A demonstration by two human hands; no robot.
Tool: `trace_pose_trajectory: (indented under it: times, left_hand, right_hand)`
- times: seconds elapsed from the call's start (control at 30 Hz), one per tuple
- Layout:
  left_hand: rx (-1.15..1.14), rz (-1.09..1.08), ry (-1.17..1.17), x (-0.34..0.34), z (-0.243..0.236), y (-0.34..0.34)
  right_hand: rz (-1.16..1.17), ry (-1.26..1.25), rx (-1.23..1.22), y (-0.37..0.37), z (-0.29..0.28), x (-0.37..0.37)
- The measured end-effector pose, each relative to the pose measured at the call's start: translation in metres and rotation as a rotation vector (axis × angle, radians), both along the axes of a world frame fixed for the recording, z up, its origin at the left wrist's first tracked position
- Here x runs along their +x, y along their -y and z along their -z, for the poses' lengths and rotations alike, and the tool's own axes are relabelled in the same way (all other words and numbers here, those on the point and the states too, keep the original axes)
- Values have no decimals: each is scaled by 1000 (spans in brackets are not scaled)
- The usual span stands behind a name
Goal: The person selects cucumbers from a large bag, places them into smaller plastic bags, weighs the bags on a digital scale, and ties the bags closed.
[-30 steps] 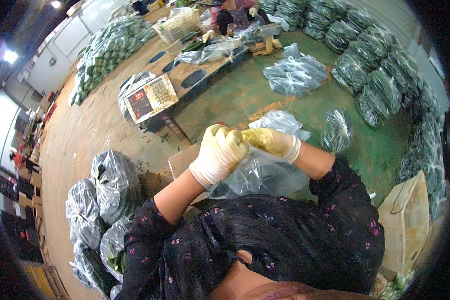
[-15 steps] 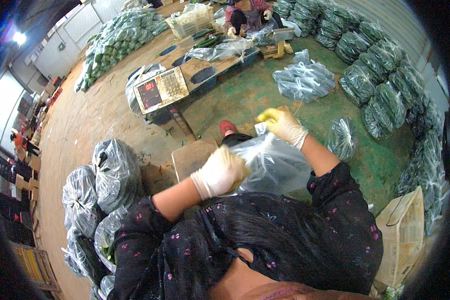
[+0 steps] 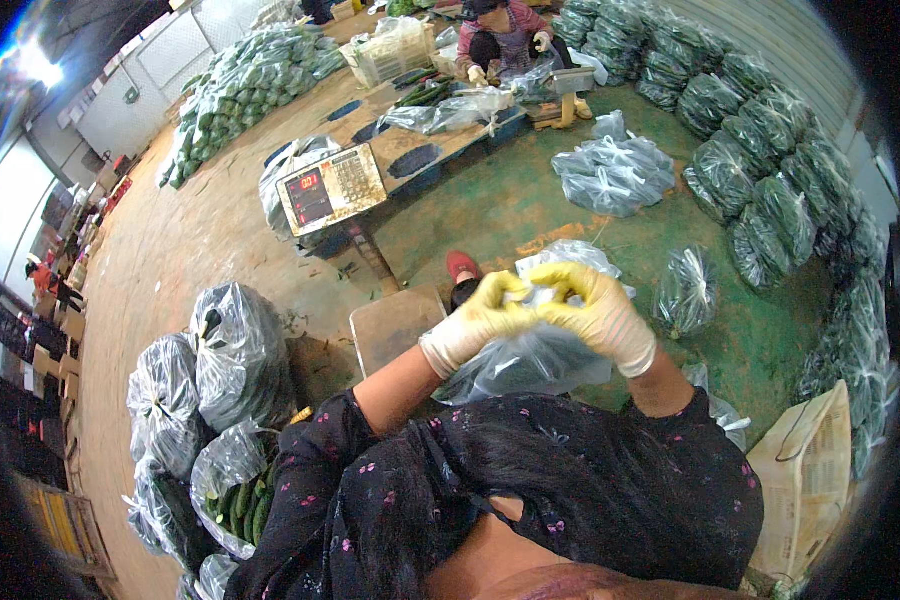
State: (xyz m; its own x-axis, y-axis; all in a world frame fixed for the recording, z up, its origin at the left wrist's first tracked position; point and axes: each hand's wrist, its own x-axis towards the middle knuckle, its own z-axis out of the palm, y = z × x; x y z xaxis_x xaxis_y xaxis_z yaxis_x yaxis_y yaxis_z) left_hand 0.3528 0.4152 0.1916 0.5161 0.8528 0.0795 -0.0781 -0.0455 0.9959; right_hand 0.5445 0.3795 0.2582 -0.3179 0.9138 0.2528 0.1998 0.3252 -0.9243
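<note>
In front of my lap is a clear plastic bag [image 3: 535,362], its upper part gathered up between my hands. My left hand [image 3: 482,322], in a white glove with yellow fingers, pinches the gathered plastic from the left. From the right, my right hand [image 3: 602,318], gloved the same way, grips it with curled fingers. The fingertips of both hands almost meet at the bag's neck. What the bag holds cannot be made out.
A scale display [image 3: 332,188] stands on a post beyond a flat platform [image 3: 398,328]. Filled bags [image 3: 235,355] crowd my left, one open with cucumbers [image 3: 240,510]. A single bag [image 3: 686,290] and a cream crate [image 3: 798,480] lie right. Another person [image 3: 505,45] squats at the far table.
My hands have come together at the bag's neck, the left moving right and up, the right moving down. The view has shifted slightly, and the open cucumber bag shows more.
</note>
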Motion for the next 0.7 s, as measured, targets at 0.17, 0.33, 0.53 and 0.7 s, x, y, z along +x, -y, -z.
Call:
trace_pose_trajectory:
  times: [0.17,0.33,0.53,0.7]
  left_hand:
    - [540,88,-213,12,42,-13]
    - [-210,104,45,5,31,-13]
    - [-505,208,331,-6,13,7]
    - [-381,233,319,-12,12,16]
  right_hand:
    - [-13,205,421,6,-10,-24]
    - [31,189,220,-1,18,-1]
    - [-4,266,377,1,23,-2]
    - [-197,7,203,-10,34,-15]
